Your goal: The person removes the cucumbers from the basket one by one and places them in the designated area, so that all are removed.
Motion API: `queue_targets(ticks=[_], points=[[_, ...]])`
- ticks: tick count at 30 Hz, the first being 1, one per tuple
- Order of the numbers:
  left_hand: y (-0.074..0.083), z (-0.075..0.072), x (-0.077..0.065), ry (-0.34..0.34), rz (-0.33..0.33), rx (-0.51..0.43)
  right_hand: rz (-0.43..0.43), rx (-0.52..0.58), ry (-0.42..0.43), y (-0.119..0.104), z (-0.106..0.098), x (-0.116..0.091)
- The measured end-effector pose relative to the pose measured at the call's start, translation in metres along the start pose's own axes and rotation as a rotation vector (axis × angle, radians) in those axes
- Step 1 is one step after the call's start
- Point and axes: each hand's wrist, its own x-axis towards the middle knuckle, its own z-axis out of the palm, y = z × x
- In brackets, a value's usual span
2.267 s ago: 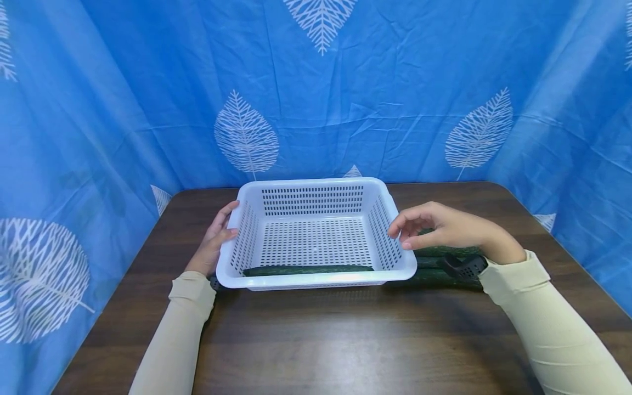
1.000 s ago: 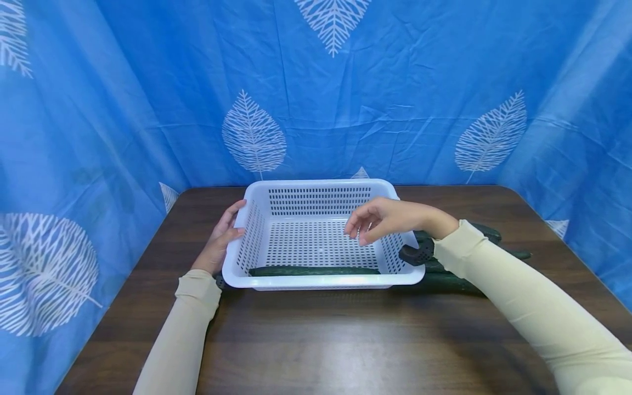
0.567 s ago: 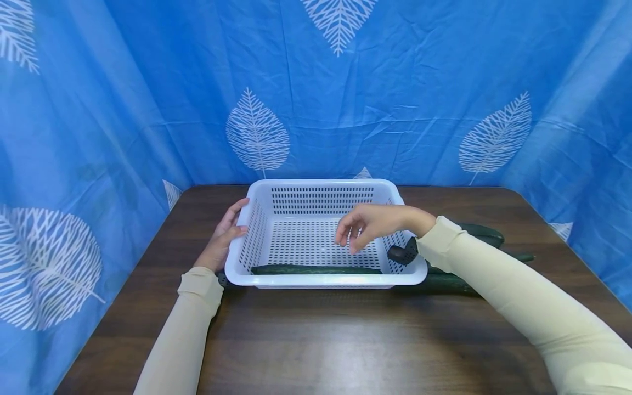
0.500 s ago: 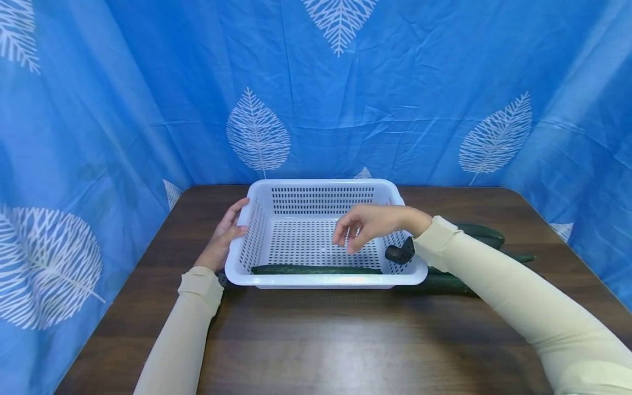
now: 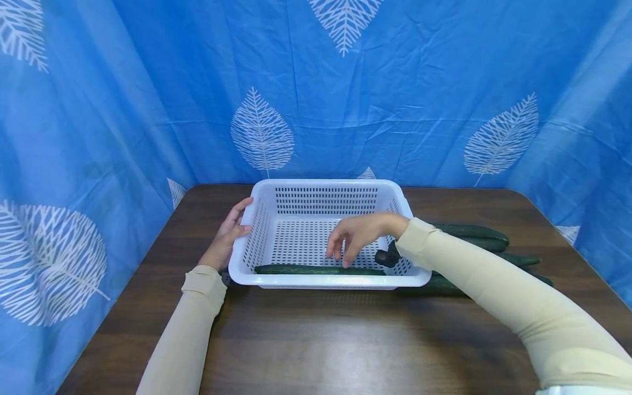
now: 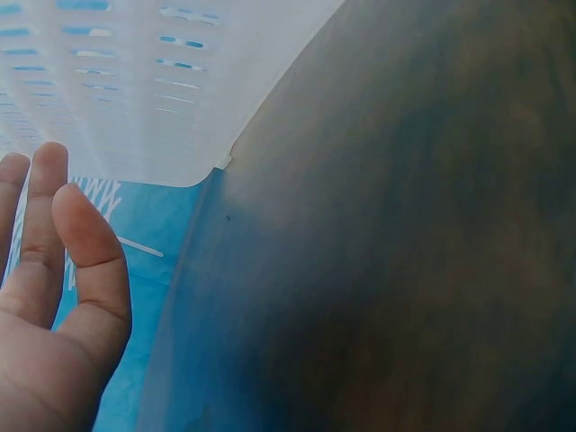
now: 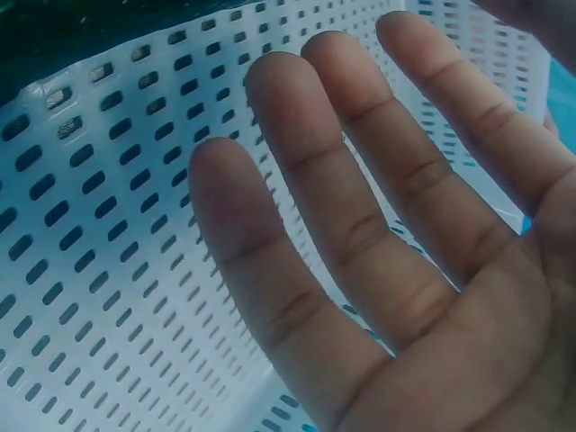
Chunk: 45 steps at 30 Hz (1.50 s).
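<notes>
A white perforated plastic basket (image 5: pixel 316 241) stands on the table, with one long green cucumber (image 5: pixel 316 270) lying along its near inner wall. My left hand (image 5: pixel 228 233) touches the basket's left rim from outside; the left wrist view shows its fingers (image 6: pixel 40 225) loosely extended against the wall. Inside the basket, my right hand (image 5: pixel 357 233) reaches down with bent, spread fingers, its thumb tip close above the cucumber. Nothing is between its fingers (image 7: pixel 297 135) in the right wrist view, where the dark cucumber edge (image 7: pixel 81 31) shows at upper left.
Several more cucumbers (image 5: pixel 474 233) lie on the dark wooden table (image 5: pixel 316 345) to the right of the basket, partly hidden by the right sleeve (image 5: pixel 484 274). A blue curtain (image 5: pixel 316 109) with white leaf prints hangs right behind the table.
My right hand has come left from the basket's right rim, over the interior, then lower toward the cucumber inside. My left hand stays at the left rim. The view has shifted slightly.
</notes>
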Motion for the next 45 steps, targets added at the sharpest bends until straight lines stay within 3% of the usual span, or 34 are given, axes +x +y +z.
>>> queue_targets(ticks=[15, 23, 45], points=[[0.001, 0.000, 0.000, -0.006, 0.004, 0.004, 0.122, 0.032, -0.083, 0.001, 0.009, 0.022], [0.000, -0.001, 0.002, -0.005, -0.006, -0.004, 0.211, -0.036, -0.116, -0.008, 0.014, 0.029], [0.001, -0.004, 0.003, -0.020, 0.007, -0.017, 0.069, -0.116, -0.097, -0.005, 0.014, 0.034]])
